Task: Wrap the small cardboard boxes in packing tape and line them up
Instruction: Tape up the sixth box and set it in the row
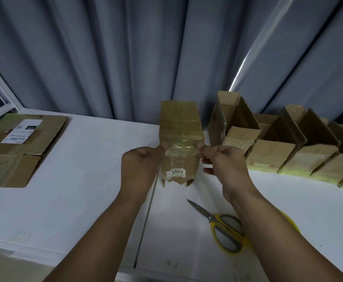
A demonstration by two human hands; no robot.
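Observation:
A small cardboard box (179, 127) lies on the white table (85, 180), glossy with clear tape and bearing a white label reading 4995. A strip of clear packing tape (181, 150) stretches across the box between my hands. My left hand (141, 167) pinches the strip's left end at the box's left edge. My right hand (224, 165) pinches the right end at the box's right edge. To the right, a row of cardboard boxes (278, 151) with open flaps stands along the table's back.
Yellow-handled scissors (221, 226) lie on the table below my right forearm. A yellow object, partly hidden, sits under that arm. Flattened cardboard (18, 147) with a shipping label lies at far left. Grey curtains (126, 58) hang behind the table.

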